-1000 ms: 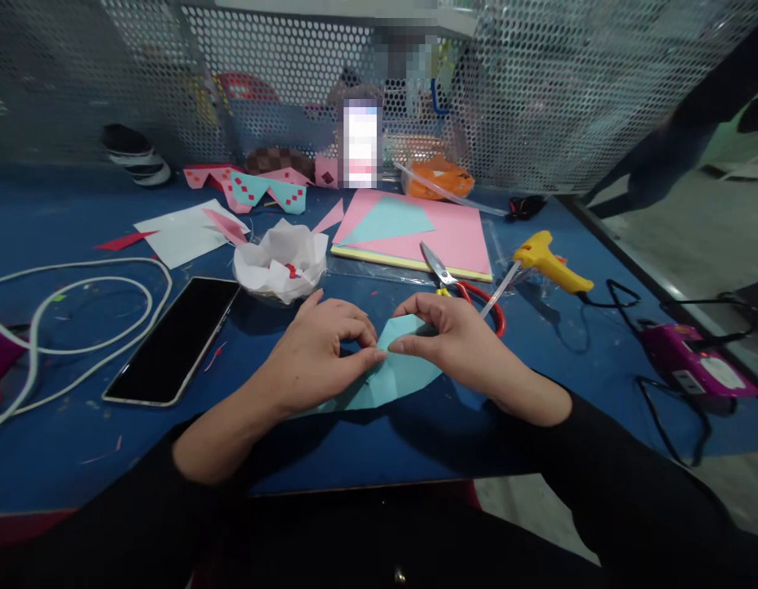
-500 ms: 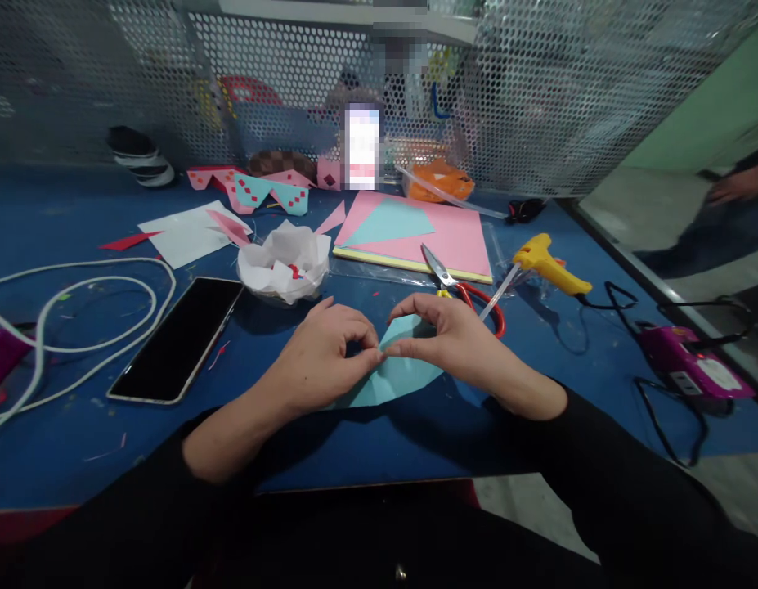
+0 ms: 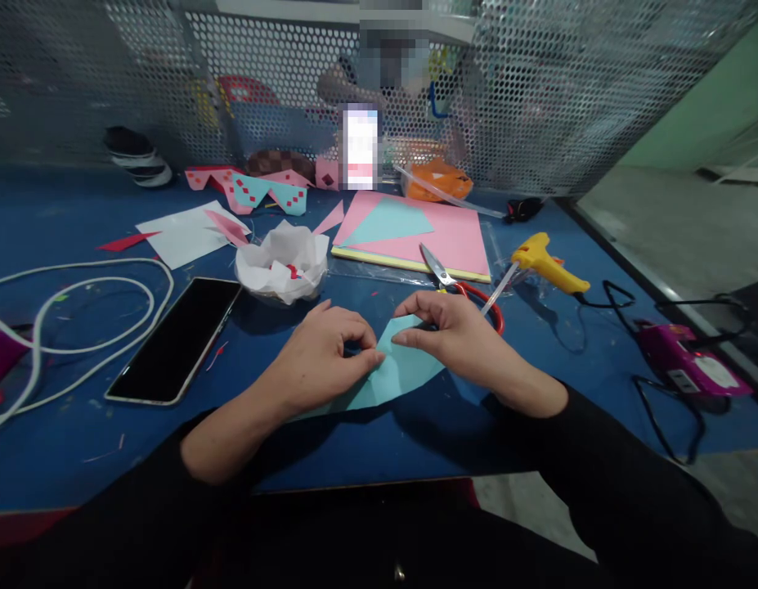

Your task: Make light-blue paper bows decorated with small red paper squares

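A light blue sheet of paper [image 3: 396,378] lies low over the table between my two hands, its lower edge toward me. Thumb and fingers of my left hand [image 3: 329,356] pinch its upper edge near the middle. My right hand [image 3: 455,331] grips the same edge farther right, thumb on the near side and fingers behind. Part of the paper is covered by both hands. Just beyond my right hand lie scissors [image 3: 475,293] with red handles, their blades pointing away to the left.
A yellow glue gun [image 3: 547,263] with a black cord is at right. Pink sheets [image 3: 461,237] lie behind the scissors. On the left are a paper-lined bowl [image 3: 274,282], a dark phone [image 3: 176,339] and a white cable [image 3: 102,278]. Cut paper masks [image 3: 274,194] stand at the back.
My right hand's thumb has shifted slightly right along the paper's edge, away from my left thumb. A person at the far right has gone out of view.
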A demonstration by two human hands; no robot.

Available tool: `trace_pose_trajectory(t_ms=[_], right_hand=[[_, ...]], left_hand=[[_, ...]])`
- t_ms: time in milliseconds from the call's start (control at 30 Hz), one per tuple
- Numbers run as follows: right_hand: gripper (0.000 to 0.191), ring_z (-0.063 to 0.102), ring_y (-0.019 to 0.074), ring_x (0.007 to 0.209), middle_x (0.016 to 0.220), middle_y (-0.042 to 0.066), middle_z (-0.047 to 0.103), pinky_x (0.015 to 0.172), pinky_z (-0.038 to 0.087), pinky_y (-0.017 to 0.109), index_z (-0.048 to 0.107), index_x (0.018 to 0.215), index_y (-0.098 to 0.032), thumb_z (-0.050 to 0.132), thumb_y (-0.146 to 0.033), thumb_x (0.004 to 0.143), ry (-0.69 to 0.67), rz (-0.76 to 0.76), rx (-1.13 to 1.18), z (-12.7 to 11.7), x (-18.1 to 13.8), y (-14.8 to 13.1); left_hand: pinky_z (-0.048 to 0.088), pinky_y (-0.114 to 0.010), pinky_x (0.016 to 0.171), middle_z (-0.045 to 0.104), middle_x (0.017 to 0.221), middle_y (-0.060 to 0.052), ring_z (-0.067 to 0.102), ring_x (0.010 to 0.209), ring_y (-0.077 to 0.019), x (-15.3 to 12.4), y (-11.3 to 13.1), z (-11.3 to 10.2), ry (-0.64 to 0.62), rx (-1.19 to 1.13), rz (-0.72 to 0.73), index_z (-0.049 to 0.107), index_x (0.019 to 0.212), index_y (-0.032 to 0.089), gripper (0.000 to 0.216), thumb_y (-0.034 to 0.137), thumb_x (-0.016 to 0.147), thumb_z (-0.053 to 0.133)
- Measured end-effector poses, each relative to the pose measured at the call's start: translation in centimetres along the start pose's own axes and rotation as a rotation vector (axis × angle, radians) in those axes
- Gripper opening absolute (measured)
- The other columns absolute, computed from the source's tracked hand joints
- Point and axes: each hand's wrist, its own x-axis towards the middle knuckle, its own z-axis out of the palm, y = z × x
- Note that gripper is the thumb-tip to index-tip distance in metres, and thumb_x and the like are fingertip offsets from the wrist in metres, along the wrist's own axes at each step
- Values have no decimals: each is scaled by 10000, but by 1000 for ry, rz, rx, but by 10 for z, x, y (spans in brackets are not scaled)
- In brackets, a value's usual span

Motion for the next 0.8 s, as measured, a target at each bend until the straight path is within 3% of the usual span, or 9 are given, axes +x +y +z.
trace_pose_trajectory(t_ms=[200,300,367,433,533,633,700,733,800], right_hand=[[144,495,117,623,691,-30,608,585,386,276,646,785,-198,718,-322,773,-25,-7,10,2,-1,-3],[197,505,119,603,636,-28,589,575,390,271,642,727,-206,642,-361,849,10,-43,12,-7,2,-6],[256,540,128,620,620,-21,592,612,418,280,629,705,-216,565,-352,912,212,-103,-25,-19,3,-8],[293,542,125,592,589,-25,565,605,417,282,604,688,-224,527,-342,945,534,-195,-59,-33,6,-8],[368,402,113,432,480,-60,410,482,354,287,512,609,-248,508,-369,956,1006,-326,22,-60,7,-5],[454,324,118,386,445,-70,316,478,425,335,405,523,-289,499,-393,955,1233,-373,82,-87,6,5],[234,560,180,597,635,-3,559,649,532,394,558,662,-285,644,-343,872,1188,-355,-17,-99,4,13],[107,633,228,843,890,52,662,779,543,420,634,848,-277,729,-297,802,1147,-347,-98,-102,4,17],[560,560,283,1192,1350,119,568,963,488,452,593,1214,-258,819,-245,702,1046,-330,-249,-98,3,21]], left_hand=[[183,-604,1149,693,751,21,638,781,-184,0,2,-1,5,25,-37,564,606,215,223,322,796,611],[176,-597,1154,678,731,34,630,748,-173,0,1,-3,34,13,-59,540,592,213,237,324,791,604],[192,-591,1152,671,724,35,616,728,-169,0,-1,-3,65,0,-74,542,593,217,242,339,793,602],[220,-584,1146,665,711,31,598,697,-165,0,-3,-3,94,-8,-88,548,594,221,244,353,793,601],[265,-576,1125,678,714,15,592,686,-171,0,-4,-4,129,-12,-100,559,593,228,247,368,792,603],[365,-544,1052,706,759,-12,613,742,-199,1,-3,-7,160,-6,-117,599,620,235,229,376,801,591],[433,-501,971,707,763,-19,619,749,-207,0,-2,-8,176,-1,-129,617,636,234,229,385,805,586],[456,-478,931,703,757,-19,618,743,-207,0,-1,-9,180,1,-130,620,636,232,236,391,807,586],[484,-432,854,695,748,-17,613,729,-202,0,0,-9,181,-3,-123,618,634,225,252,403,809,588]])
